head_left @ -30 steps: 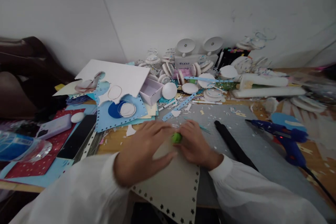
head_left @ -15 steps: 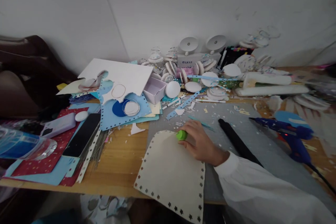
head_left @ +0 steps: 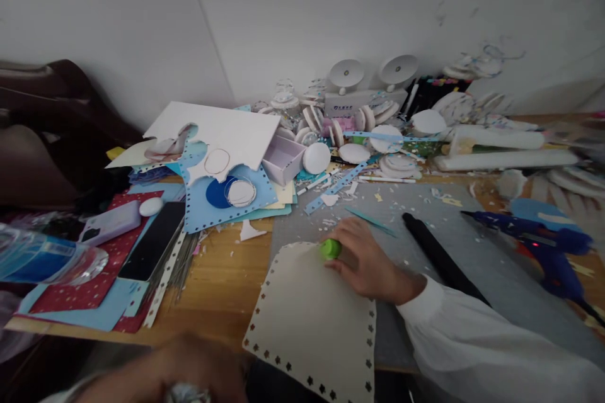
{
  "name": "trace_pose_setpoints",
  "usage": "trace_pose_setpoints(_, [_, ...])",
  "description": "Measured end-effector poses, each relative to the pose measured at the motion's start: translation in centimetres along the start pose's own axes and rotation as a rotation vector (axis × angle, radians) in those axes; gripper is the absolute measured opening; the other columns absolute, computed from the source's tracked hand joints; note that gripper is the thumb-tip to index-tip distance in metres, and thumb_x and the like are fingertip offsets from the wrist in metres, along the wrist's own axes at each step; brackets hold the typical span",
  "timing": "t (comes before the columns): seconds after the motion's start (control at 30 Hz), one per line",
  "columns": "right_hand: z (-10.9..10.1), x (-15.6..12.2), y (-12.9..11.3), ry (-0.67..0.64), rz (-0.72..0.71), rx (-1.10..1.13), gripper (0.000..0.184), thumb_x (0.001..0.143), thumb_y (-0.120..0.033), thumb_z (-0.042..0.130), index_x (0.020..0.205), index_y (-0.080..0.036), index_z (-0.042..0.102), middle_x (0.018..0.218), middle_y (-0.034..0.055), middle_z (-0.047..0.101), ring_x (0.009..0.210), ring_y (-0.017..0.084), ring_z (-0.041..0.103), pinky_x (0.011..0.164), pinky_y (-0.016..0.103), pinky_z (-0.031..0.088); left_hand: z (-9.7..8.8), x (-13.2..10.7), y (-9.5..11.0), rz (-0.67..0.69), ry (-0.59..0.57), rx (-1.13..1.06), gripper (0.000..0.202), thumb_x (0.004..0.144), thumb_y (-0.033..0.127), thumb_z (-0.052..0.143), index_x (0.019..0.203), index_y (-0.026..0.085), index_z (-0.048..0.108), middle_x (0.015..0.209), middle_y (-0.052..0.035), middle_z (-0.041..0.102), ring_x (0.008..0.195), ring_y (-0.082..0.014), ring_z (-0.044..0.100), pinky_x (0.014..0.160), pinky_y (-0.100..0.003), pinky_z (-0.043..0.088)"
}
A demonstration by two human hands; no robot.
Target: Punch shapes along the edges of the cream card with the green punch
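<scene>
My right hand [head_left: 366,258] is closed around a small green craft punch [head_left: 330,249] at the upper edge of a cream sheet [head_left: 312,308]. Flower-shaped holes line the left, right and bottom edges of this sheet, which hangs over the table's front edge. Low in the picture, my left hand [head_left: 198,362] is smeared by motion and partly cut off, left of the sheet's lower corner. Its fingers are not clear; something pale and shiny shows by it, which I cannot make out.
A blue glue gun [head_left: 543,242] with a red light lies at right, near a black rod-like object [head_left: 442,258]. A phone [head_left: 152,242] and a water bottle [head_left: 51,255] are at left. White discs [head_left: 316,158] and paper scraps crowd the back by the wall.
My left hand has come into view at the bottom. My right hand keeps its grip on the green punch at the sheet's top edge. The view has shifted slightly.
</scene>
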State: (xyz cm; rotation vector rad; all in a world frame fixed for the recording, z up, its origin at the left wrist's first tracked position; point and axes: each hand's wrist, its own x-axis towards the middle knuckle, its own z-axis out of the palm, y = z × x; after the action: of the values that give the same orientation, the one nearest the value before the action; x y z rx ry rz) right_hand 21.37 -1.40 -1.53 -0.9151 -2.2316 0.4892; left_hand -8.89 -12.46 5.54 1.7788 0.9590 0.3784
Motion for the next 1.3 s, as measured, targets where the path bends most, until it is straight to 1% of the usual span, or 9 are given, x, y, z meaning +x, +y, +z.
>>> trace_pose_setpoints(0.07, [0.0, 0.1, -0.1, -0.018, 0.003, -0.003, 0.017, 0.080, -0.028, 0.061, 0.092, -0.019, 0.054, 0.085, 0.0062, 0.055, 0.085, 0.023, 0.049, 0.081, 0.041, 0.038, -2.3, 4.2, 1.9, 0.079, -0.006, -0.186, 0.029, 0.085, 0.049, 0.051, 0.087, 0.027, 0.069, 0.075, -0.0001, 0.070, 0.068, -0.0164, 0.064, 0.063, -0.027, 0.051])
trace_pose_setpoints(0.13, [-0.1, 0.1, -0.2, -0.011, 0.000, -0.021, 0.017, 0.080, -0.029, 0.062, 0.092, -0.019, 0.055, 0.085, 0.0065, 0.055, 0.085, 0.024, 0.049, 0.081, 0.042, 0.038, -3.9, 9.2, 2.4, 0.103, 0.172, -0.188, 0.030, 0.090, 0.041, 0.045, 0.090, 0.020, 0.067, 0.084, -0.0037, 0.069, 0.078, -0.0165, 0.063, 0.073, -0.030, 0.050])
trace_pose_setpoints(0.2, [-0.1, 0.2, -0.2, 0.008, -0.003, -0.046, 0.018, 0.081, -0.028, 0.061, 0.095, -0.019, 0.055, 0.086, 0.0070, 0.056, 0.085, 0.024, 0.049, 0.080, 0.042, 0.038, -4.3, 13.7, 1.8, 0.128, 0.242, -0.181, 0.029, 0.089, 0.036, 0.046, 0.090, 0.014, 0.064, 0.092, -0.0098, 0.068, 0.087, -0.0193, 0.063, 0.080, -0.033, 0.049])
trace_pose_setpoints(0.33, [0.1, 0.2, 0.1, 0.003, -0.005, -0.070, 0.022, 0.083, -0.027, 0.059, 0.102, -0.020, 0.053, 0.094, 0.0075, 0.059, 0.089, 0.024, 0.050, 0.079, 0.041, 0.039, -2.5, 18.1, 0.0, 0.114, 0.015, -0.076, 0.027, 0.087, 0.036, 0.049, 0.095, 0.014, 0.063, 0.091, -0.0071, 0.068, 0.085, -0.0182, 0.063, 0.076, -0.030, 0.050])
trace_pose_setpoints(0.4, [0.3, 0.2, 0.4, 0.001, -0.003, -0.076, 0.029, 0.083, -0.028, 0.059, 0.110, -0.020, 0.051, 0.097, 0.0078, 0.060, 0.091, 0.025, 0.051, 0.079, 0.042, 0.040, -1.3, 18.0, -0.5, 0.131, -0.003, 0.033, 0.031, 0.083, 0.039, 0.056, 0.101, 0.015, 0.061, 0.090, -0.0055, 0.068, 0.082, -0.0180, 0.063, 0.071, -0.028, 0.050])
trace_pose_setpoints(0.63, [0.5, 0.2, 0.1, -0.008, -0.036, -0.110, 0.036, 0.084, -0.029, 0.058, 0.116, -0.021, 0.045, 0.099, 0.0086, 0.060, 0.092, 0.026, 0.052, 0.082, 0.044, 0.039, 1.3, 16.1, -1.0, 0.235, 0.337, 0.366, 0.028, 0.073, 0.037, 0.069, 0.089, 0.015, 0.065, 0.078, -0.0059, 0.068, 0.072, -0.0196, 0.062, 0.065, -0.029, 0.047])
trace_pose_setpoints(0.9, [0.3, 0.2, 0.0, -0.004, 0.009, -0.180, 0.021, 0.075, -0.022, 0.065, 0.090, -0.023, 0.050, 0.098, 0.0060, 0.055, 0.091, 0.025, 0.048, 0.079, 0.042, 0.038, 1.9, 16.2, -1.5, 0.259, 0.398, 0.290, 0.022, 0.073, 0.030, 0.067, 0.087, 0.014, 0.066, 0.077, -0.0058, 0.069, 0.070, -0.0181, 0.064, 0.064, -0.027, 0.048])
trace_pose_setpoints(1.1, [0.2, 0.3, -0.2, -0.024, 0.052, -0.263, 0.043, 0.069, -0.031, 0.071, 0.106, -0.021, 0.051, 0.101, 0.0095, 0.055, 0.093, 0.029, 0.048, 0.080, 0.045, 0.036, 2.1, 16.3, -1.7, 0.221, 0.405, 0.305, 0.021, 0.074, 0.034, 0.066, 0.083, 0.015, 0.068, 0.073, -0.0054, 0.069, 0.069, -0.0183, 0.064, 0.064, -0.027, 0.048])
trace_pose_setpoints(1.3, [-0.3, 0.5, -0.5, 0.009, 0.037, -0.111, 0.030, 0.079, -0.026, 0.063, 0.106, -0.022, 0.050, 0.097, 0.0062, 0.059, 0.092, 0.025, 0.051, 0.081, 0.042, 0.038, 1.4, 16.2, -1.1, 0.184, 0.338, 0.238, 0.022, 0.080, 0.032, 0.059, 0.082, 0.012, 0.068, 0.067, -0.0048, 0.065, 0.062, -0.0153, 0.059, 0.058, -0.024, 0.044])
